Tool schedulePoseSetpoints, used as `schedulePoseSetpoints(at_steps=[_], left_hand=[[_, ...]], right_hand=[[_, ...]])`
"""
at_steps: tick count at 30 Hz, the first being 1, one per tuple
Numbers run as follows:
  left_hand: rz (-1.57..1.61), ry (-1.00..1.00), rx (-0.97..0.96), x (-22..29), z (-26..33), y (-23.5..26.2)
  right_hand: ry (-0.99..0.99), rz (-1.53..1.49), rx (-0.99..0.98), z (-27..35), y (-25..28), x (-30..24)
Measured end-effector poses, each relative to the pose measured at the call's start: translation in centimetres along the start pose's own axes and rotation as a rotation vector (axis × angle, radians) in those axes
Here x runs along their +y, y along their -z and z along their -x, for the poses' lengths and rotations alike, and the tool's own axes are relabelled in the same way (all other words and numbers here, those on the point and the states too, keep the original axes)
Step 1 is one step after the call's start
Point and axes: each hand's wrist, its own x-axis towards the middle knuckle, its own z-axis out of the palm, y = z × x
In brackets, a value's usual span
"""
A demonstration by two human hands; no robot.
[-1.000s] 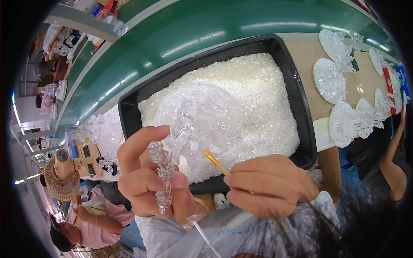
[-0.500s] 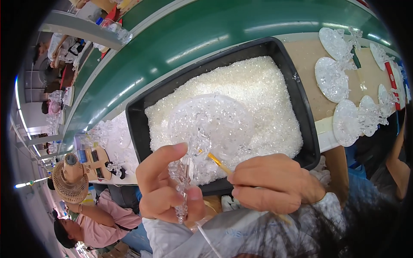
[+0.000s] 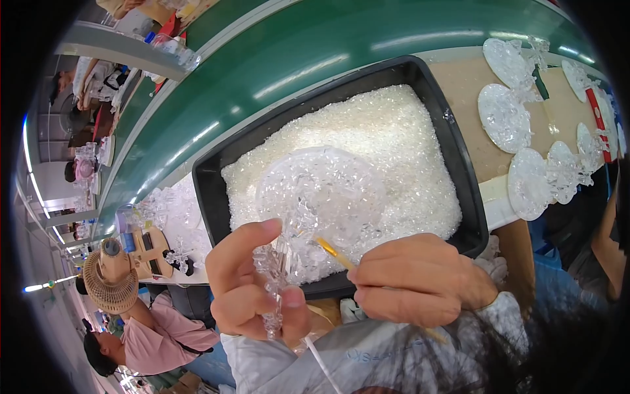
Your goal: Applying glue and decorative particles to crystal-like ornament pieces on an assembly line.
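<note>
My left hand (image 3: 246,282) is closed around the stem of a clear plastic ornament (image 3: 270,289), with its thumb and fingers curled about it. Over the tray, a round clear disc (image 3: 348,187) speckled with shiny flakes appears to belong to this ornament; the join is hard to make out. A slim paintbrush (image 3: 336,253) with a golden-yellow tip is pinched in my right hand (image 3: 420,279). Its tip points up and left, close to the ornament's near side; whether they touch I cannot tell. Beneath the disc, a black tray (image 3: 466,177) holds a heap of white glittering flakes (image 3: 400,125).
Several flake-covered discs with clear figures (image 3: 504,118) stand at the right, near a red bar-shaped thing (image 3: 598,121). More clear parts (image 3: 174,210) lie left of the tray. Beyond runs a green belt-like surface (image 3: 295,49). A person in pink (image 3: 157,328) sits at lower left behind a tan fan (image 3: 111,282).
The brush tip has dropped very slightly toward me. My left hand and the ornament have shifted a touch; both grips are unchanged.
</note>
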Motion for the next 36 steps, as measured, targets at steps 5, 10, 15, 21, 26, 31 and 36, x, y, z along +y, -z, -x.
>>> schedulePoseSetpoints(at_steps=[5, 10, 15, 21, 26, 31, 36], left_hand=[[-0.105, -0.203, -0.015, -2.0, -0.4, 0.2], [-0.014, -0.091, 0.095, -1.7, -0.7, -1.0], [0.026, 0.02, 0.046, -2.0, -1.2, 0.4], [0.302, 0.165, -0.017, -3.0, -3.4, 0.4], [0.412, 0.326, 0.089, -2.8, -3.9, 0.3], [0.339, 0.337, 0.027, -2.7, -4.3, 1.1], [0.174, 0.346, 0.043, -2.2, -4.4, 0.9]], right_hand=[[-0.047, 0.032, -0.076, -0.5, 0.9, -0.7], [-0.049, -0.054, -0.01, -0.2, 0.9, -0.9], [0.015, -0.074, 0.04, 0.1, 0.7, -0.4], [0.099, -0.134, 0.203, 0.4, 0.8, -0.3], [0.118, -0.19, 0.257, 0.8, -0.3, -0.2], [0.173, -0.233, 0.29, 0.8, -0.9, -0.2], [0.12, -0.262, 0.107, 0.5, 0.6, -0.7]])
